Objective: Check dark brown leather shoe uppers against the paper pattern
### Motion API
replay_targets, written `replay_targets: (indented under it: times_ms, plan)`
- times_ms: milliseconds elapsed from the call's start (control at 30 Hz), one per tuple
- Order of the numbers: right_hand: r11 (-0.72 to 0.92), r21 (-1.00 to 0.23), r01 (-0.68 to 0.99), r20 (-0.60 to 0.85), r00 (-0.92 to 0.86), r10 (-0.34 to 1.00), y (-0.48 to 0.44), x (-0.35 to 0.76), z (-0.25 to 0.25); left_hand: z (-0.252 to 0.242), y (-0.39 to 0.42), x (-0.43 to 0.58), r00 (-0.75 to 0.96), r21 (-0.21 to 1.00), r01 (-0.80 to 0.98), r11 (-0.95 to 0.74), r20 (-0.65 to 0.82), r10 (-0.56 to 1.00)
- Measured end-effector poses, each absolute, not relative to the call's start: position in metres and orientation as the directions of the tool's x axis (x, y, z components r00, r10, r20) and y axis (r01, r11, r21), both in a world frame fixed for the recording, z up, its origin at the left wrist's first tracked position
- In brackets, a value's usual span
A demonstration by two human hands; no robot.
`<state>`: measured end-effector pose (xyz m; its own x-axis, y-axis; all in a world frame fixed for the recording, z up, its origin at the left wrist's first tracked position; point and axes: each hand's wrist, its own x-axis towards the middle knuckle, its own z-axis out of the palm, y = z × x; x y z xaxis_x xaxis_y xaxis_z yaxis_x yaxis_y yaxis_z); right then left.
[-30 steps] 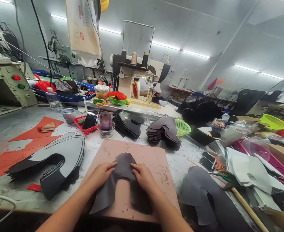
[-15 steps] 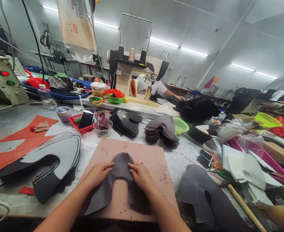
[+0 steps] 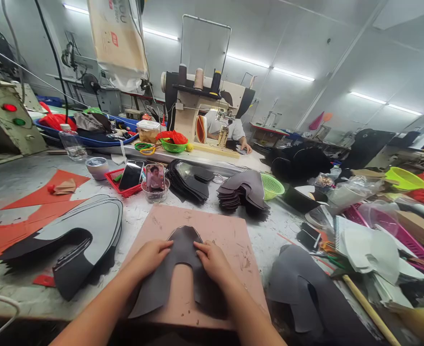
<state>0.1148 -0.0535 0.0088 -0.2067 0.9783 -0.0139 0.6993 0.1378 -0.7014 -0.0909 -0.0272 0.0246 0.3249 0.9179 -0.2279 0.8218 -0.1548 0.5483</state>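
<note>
A dark grey U-shaped leather piece [image 3: 181, 245] lies flat on a pink work board [image 3: 230, 240] in front of me. My left hand [image 3: 150, 257] presses down on its left side, fingers together on the leather. My right hand [image 3: 214, 262] presses on its right side in the same way. Both hands rest palm down on the piece; neither lifts it.
A stack of grey and black cut pieces [image 3: 78, 235] lies to the left, more dark pieces [image 3: 305, 293] to the right. Two stacks [image 3: 243, 190] sit behind the board by a green basket [image 3: 271, 186], phones [image 3: 155, 177] and a red tray [image 3: 125, 185]. A person works at a sewing machine [image 3: 205, 103] beyond.
My hands stay on the leather piece with almost no shift. The view has tilted slightly. The person at the far sewing machine has drawn the outstretched arm back.
</note>
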Motion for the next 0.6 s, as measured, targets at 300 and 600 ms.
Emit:
replay_targets:
  times_ms: [300, 600]
  plan:
    - [0.041, -0.794, 0.607, -0.045, -0.125, 0.991, -0.062, 0.119, 0.015, 0.034, -0.01, -0.042, 0.687, 0.121, 0.724, -0.679, -0.042, 0.725]
    - [-0.361, -0.906, 0.222, -0.333, 0.156, 0.93, -0.153, 0.138, 0.0, 0.017, -0.015, -0.027, 0.637, 0.102, 0.77, -0.63, -0.047, 0.77]
